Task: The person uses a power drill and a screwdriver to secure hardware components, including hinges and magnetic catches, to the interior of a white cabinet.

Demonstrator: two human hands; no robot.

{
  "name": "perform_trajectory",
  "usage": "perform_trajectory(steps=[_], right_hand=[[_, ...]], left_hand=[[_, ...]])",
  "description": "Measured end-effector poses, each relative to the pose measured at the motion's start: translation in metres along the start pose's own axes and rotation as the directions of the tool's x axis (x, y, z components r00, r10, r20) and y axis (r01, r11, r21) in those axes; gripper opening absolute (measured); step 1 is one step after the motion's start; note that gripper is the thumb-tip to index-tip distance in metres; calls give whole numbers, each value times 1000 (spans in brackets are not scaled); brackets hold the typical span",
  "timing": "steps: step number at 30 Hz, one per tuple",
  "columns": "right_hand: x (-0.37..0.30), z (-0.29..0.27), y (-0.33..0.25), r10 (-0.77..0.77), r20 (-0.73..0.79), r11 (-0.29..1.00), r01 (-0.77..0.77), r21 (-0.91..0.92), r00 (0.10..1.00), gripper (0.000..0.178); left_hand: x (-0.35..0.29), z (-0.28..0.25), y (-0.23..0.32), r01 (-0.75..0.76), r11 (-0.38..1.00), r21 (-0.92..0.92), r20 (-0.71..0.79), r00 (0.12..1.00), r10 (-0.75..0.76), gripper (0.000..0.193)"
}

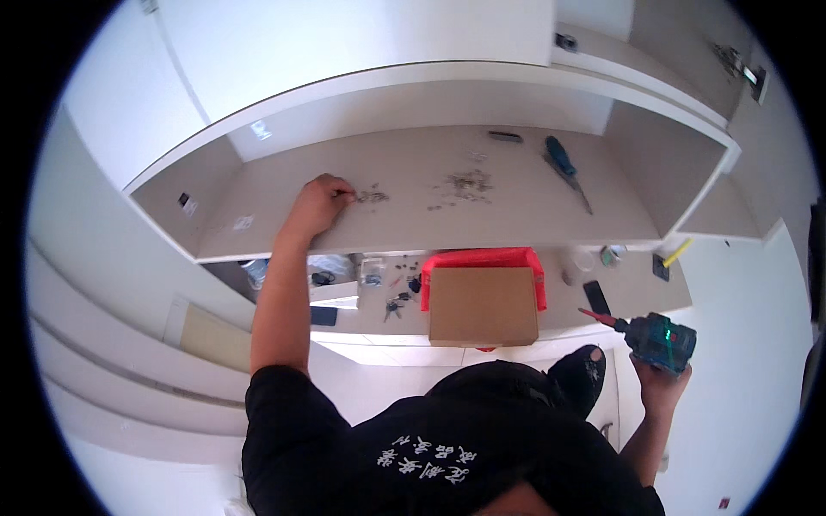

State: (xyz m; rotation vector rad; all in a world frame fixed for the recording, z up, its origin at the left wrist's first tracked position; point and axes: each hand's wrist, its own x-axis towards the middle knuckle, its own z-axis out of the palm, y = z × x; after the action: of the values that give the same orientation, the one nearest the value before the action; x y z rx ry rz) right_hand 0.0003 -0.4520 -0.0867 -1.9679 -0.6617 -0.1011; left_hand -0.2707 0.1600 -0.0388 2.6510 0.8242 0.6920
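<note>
My left hand (318,209) reaches into the open cabinet shelf (335,159), fingers pinched together beside a small heap of tiny hardware (372,197), perhaps screws. Whatever is between the fingertips is too small to make out. Lower right, my right hand (661,383) grips a teal and black cordless drill (661,340). Its red-tipped bit (597,316) points left. Farther along the shelf lies a larger scatter of small hardware (469,185), and right of that a blue-handled screwdriver (561,159).
A dark bar-shaped piece (505,136) lies at the shelf's back. On the lower counter, a cardboard box (483,305) rests over a red bin (542,279). Keys (396,306) sit left of it; a dark phone (595,297) sits right. A hinge (731,62) juts out at upper right.
</note>
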Motion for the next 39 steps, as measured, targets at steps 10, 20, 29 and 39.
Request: perform_trajectory(steps=[10, 20, 29, 39], right_hand=[[-4, 21, -6, -49, 63, 996, 43, 84, 997, 43], [20, 42, -8, -334, 38, 942, 333, 33, 942, 48], [46, 30, -23, -627, 65, 779, 623, 74, 776, 55], [61, 21, -2, -608, -20, 793, 608, 34, 794, 53]], left_hand=[[-13, 26, 2, -6, 999, 33, -225, 974, 14, 11], [-95, 44, 212, -325, 725, -607, -85, 934, 347, 11], [-119, 100, 240, -25, 505, -863, 150, 941, 303, 13], [-106, 121, 263, 129, 408, -904, 234, 947, 218, 13]])
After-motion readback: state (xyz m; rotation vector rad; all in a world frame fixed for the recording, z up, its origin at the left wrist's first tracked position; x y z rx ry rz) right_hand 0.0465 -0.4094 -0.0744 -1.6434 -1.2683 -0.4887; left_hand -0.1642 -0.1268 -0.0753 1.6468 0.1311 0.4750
